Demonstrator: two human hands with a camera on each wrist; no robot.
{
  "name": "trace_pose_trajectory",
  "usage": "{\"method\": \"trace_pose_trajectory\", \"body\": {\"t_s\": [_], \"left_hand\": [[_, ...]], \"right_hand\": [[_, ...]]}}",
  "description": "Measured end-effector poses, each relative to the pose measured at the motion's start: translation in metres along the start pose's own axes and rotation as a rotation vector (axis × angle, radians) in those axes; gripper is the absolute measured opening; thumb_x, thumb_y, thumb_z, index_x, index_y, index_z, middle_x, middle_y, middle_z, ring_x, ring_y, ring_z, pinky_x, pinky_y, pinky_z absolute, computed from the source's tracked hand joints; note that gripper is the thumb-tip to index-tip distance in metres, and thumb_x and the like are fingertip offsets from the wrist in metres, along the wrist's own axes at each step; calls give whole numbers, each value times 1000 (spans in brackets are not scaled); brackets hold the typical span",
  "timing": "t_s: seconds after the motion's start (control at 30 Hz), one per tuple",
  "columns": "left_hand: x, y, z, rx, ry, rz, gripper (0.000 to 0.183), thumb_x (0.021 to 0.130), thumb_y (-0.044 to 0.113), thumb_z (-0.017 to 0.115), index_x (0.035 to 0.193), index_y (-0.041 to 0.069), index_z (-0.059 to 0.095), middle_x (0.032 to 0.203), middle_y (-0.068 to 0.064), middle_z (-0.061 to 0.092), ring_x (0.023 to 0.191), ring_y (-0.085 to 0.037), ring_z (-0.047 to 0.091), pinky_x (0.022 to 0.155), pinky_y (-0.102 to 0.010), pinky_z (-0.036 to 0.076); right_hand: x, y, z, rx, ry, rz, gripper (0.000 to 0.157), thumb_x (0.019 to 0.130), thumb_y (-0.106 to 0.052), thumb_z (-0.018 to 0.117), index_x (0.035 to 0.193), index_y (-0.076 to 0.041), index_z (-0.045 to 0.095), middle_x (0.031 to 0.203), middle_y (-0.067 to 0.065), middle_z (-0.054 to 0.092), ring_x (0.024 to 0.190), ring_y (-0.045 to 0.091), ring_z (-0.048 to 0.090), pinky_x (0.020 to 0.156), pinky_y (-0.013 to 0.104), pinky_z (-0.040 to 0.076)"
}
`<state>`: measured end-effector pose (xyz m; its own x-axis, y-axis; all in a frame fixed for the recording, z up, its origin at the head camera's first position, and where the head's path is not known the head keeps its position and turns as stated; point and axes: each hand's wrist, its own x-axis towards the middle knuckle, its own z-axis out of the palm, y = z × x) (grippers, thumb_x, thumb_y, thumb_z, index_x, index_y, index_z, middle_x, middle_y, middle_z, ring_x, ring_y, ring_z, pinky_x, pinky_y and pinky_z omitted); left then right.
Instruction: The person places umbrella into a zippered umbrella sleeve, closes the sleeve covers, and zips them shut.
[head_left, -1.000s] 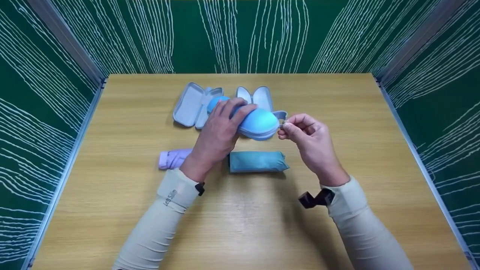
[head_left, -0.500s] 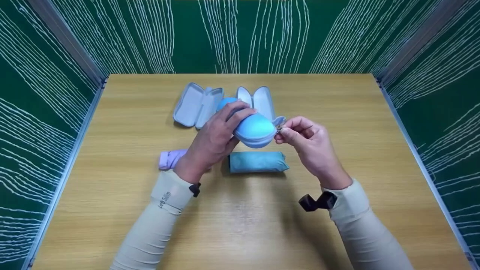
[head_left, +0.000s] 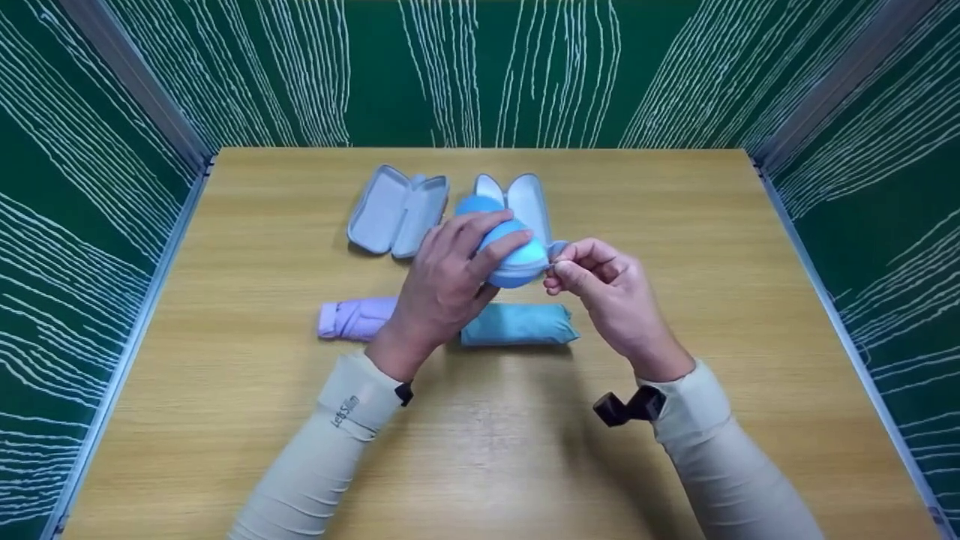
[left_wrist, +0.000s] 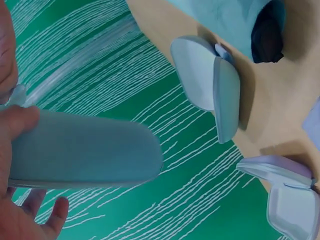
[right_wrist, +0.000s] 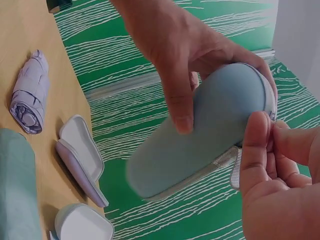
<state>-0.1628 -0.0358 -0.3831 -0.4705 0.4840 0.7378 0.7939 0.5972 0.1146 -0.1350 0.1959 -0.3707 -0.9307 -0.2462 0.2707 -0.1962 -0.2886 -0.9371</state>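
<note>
A blue zippered glasses case, its two halves together, is held above the table by my left hand. In the right wrist view that thumb presses one broad side of the case while the fingers wrap over the far side. My right hand pinches at the case's near right end, where the zipper pull is mostly covered by thumb and forefinger. A short strap sticks out beside those fingertips. Behind the held case lie a grey-blue open case and a second open case.
Nearer me on the wooden table lie a rolled purple umbrella, partly behind my left hand, and a rolled teal umbrella. Green walls with white streaks enclose the table's back and sides.
My left hand has shifted and turned the case, bringing its far end rightward. The right hand has moved slightly left and toward me, still pinching at the zipper end.
</note>
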Motion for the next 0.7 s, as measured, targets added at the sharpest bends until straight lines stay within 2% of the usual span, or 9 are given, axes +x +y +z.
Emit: {"method": "trace_pose_trajectory", "body": {"t_s": [0.13, 0.3, 0.57, 0.7], "left_hand": [[3, 1, -2, 16, 49, 27, 51, 101, 25, 69, 143, 31, 41, 142, -8, 57, 130, -31, 53, 105, -49, 45], [3, 2, -5, 4, 102, 60, 54, 97, 22, 74, 141, 30, 42, 139, -8, 60, 127, -30, 57, 107, -54, 43], [3, 4, -7, 4, 103, 82, 61, 93, 23, 79, 141, 29, 41, 140, -8, 59, 127, -29, 57, 108, -60, 40], [2, 3, -7, -23, 99, 59, 66, 89, 22, 83, 141, 23, 43, 142, -5, 59, 128, -28, 56, 111, -57, 37]], "right_hand": [[1, 0, -1, -20, 46, -4, 4, 100, 6, 61, 98, 6, 64, 91, 13, 67, 81, 20, 68, 82, 35, 60], [3, 0, 0, -37, 77, -6, 4, 100, 3, 63, 99, 7, 65, 91, 14, 66, 80, 21, 68, 82, 35, 59], [2, 3, 0, -22, 101, -2, 4, 100, 4, 63, 100, 8, 65, 92, 14, 66, 80, 20, 68, 81, 33, 59], [3, 4, -1, -14, 118, 8, 4, 100, 4, 63, 100, 6, 66, 93, 14, 66, 80, 20, 68, 81, 33, 59]]}}
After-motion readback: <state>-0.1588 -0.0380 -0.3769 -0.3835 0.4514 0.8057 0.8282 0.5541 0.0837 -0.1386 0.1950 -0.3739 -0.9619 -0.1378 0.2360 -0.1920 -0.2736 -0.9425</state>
